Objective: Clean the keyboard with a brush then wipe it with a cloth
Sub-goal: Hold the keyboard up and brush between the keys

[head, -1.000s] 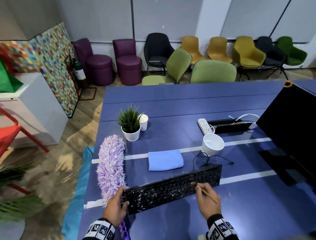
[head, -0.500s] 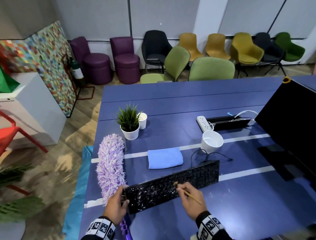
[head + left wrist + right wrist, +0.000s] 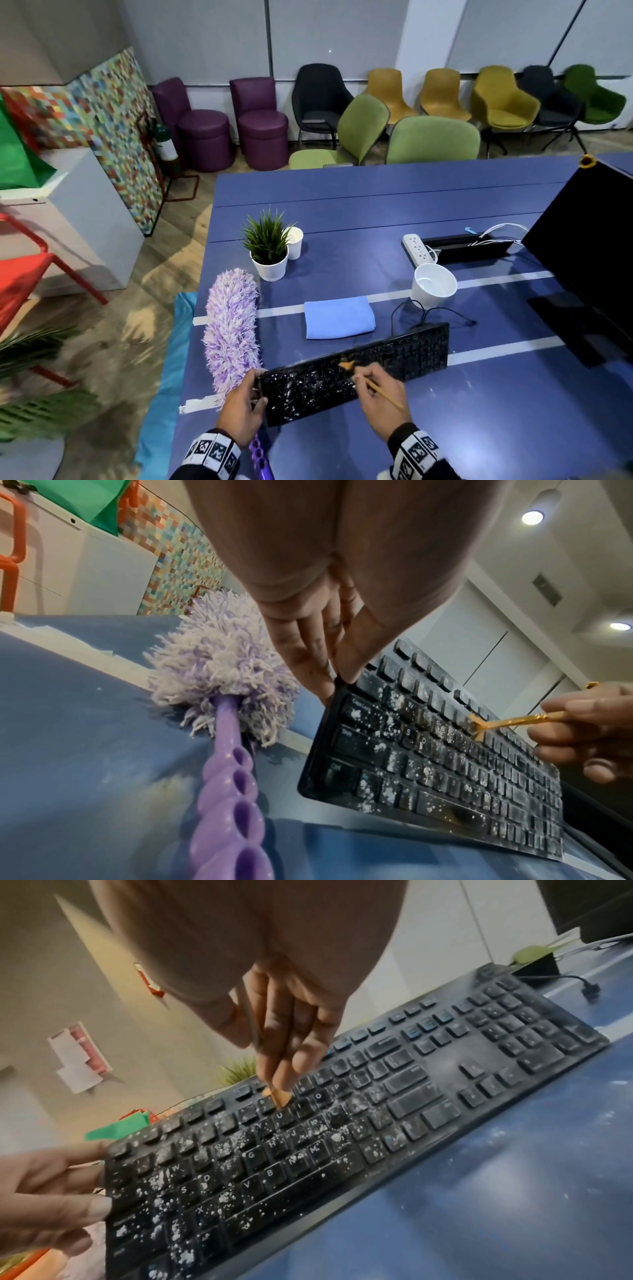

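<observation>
So my right hand [image 3: 378,394] has worked the little brush [image 3: 347,365] leftward along the keyboard [image 3: 356,373], from the right-middle keys a second ago to around the centre now, bristles down on the upper letter rows. I reckon brushing is maybe half done. My right grip is pinched on the thin brush handle; my left hand [image 3: 241,409] grips the keyboard's left edge to steady it, same as before. The cloth [image 3: 338,317] sits folded on the table [image 3: 479,428] just behind the keyboard, untouched. The head view only shows glittery specks, but the right wrist view shows white crumbs [image 3: 219,1148] piled thick on the left half, and a mostly clear numpad side. The purple duster [image 3: 219,658] lies beside my left hand.
</observation>
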A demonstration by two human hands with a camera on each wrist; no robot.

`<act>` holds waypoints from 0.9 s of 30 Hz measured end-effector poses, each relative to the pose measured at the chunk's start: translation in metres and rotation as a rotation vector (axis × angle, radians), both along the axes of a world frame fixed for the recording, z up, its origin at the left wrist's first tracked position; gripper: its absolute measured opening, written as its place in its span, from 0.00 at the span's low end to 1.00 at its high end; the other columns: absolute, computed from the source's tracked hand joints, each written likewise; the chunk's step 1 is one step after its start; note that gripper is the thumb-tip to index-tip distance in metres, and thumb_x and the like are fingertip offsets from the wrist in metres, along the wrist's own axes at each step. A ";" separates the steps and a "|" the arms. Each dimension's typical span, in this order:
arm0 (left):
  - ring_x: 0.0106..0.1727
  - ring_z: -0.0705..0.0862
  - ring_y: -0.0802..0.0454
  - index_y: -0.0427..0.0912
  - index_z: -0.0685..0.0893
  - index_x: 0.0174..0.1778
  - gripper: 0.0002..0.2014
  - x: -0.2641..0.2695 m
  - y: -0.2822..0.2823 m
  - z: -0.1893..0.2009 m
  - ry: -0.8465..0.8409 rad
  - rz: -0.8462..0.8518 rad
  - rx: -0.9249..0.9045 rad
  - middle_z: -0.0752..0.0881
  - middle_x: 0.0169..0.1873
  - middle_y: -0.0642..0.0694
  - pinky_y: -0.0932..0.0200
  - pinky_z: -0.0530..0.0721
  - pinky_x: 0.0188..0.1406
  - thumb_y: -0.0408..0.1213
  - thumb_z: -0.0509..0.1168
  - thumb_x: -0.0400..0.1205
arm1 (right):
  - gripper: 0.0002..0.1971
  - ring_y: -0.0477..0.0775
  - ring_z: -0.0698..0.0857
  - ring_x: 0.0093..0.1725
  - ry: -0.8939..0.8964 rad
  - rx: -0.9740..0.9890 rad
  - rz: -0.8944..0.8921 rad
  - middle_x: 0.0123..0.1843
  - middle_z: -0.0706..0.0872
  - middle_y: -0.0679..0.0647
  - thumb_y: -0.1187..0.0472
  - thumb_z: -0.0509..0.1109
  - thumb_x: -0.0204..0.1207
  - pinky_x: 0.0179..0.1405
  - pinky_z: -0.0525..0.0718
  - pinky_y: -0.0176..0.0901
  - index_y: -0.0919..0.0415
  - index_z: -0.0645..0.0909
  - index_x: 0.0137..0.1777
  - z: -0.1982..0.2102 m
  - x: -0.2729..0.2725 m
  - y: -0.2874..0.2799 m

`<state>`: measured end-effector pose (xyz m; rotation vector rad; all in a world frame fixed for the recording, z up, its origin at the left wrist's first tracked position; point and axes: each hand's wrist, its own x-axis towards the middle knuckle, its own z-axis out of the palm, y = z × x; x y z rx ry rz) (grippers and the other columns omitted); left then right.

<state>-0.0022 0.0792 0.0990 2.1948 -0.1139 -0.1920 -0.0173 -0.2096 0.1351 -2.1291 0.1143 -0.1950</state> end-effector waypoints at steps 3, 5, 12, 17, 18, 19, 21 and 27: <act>0.45 0.88 0.69 0.72 0.68 0.59 0.32 0.000 0.000 0.001 -0.006 -0.017 -0.001 0.86 0.48 0.73 0.74 0.81 0.47 0.25 0.67 0.76 | 0.06 0.46 0.83 0.26 -0.014 -0.001 0.008 0.28 0.85 0.47 0.57 0.68 0.77 0.27 0.82 0.42 0.48 0.80 0.39 0.004 0.001 0.000; 0.45 0.88 0.68 0.72 0.69 0.58 0.32 -0.001 -0.001 0.003 -0.002 -0.017 -0.019 0.86 0.48 0.74 0.77 0.79 0.46 0.25 0.66 0.76 | 0.07 0.46 0.84 0.28 -0.051 0.061 -0.198 0.28 0.86 0.48 0.62 0.70 0.76 0.28 0.81 0.35 0.50 0.81 0.38 0.002 0.003 -0.010; 0.45 0.89 0.66 0.74 0.69 0.58 0.36 -0.001 -0.001 -0.003 -0.013 0.001 -0.014 0.87 0.47 0.71 0.77 0.80 0.48 0.22 0.66 0.74 | 0.05 0.51 0.83 0.27 0.074 -0.028 0.138 0.30 0.87 0.49 0.56 0.68 0.77 0.26 0.81 0.39 0.48 0.78 0.39 -0.012 -0.012 0.008; 0.46 0.90 0.64 0.75 0.70 0.58 0.37 -0.001 -0.001 -0.009 0.011 0.028 -0.026 0.87 0.49 0.71 0.68 0.84 0.52 0.20 0.66 0.75 | 0.09 0.45 0.82 0.25 0.019 -0.037 -0.077 0.26 0.85 0.47 0.68 0.71 0.74 0.23 0.73 0.26 0.55 0.79 0.37 -0.014 -0.009 -0.006; 0.46 0.90 0.64 0.76 0.69 0.58 0.38 -0.001 0.000 -0.009 0.009 0.031 -0.026 0.86 0.50 0.72 0.70 0.83 0.52 0.19 0.66 0.75 | 0.07 0.43 0.82 0.26 0.058 -0.056 -0.003 0.28 0.85 0.43 0.66 0.70 0.76 0.24 0.72 0.25 0.55 0.79 0.38 -0.010 -0.009 -0.002; 0.46 0.89 0.66 0.76 0.69 0.58 0.39 -0.001 0.000 -0.010 0.002 0.029 -0.016 0.86 0.49 0.73 0.72 0.82 0.51 0.19 0.66 0.75 | 0.06 0.41 0.81 0.26 0.081 -0.078 0.070 0.31 0.85 0.39 0.63 0.69 0.77 0.24 0.72 0.24 0.54 0.79 0.39 -0.009 -0.011 0.003; 0.46 0.88 0.69 0.77 0.69 0.58 0.39 0.000 0.000 -0.007 0.007 0.024 -0.006 0.85 0.48 0.75 0.79 0.79 0.48 0.20 0.66 0.75 | 0.05 0.38 0.80 0.26 0.082 -0.100 0.111 0.29 0.85 0.44 0.61 0.69 0.77 0.25 0.71 0.23 0.52 0.79 0.40 -0.009 -0.012 0.001; 0.46 0.88 0.69 0.76 0.69 0.58 0.38 -0.001 0.000 -0.005 0.003 0.017 0.000 0.85 0.49 0.75 0.81 0.78 0.49 0.20 0.67 0.75 | 0.06 0.36 0.80 0.26 0.106 -0.141 -0.069 0.31 0.87 0.47 0.63 0.68 0.77 0.27 0.71 0.19 0.51 0.77 0.41 -0.014 -0.012 -0.023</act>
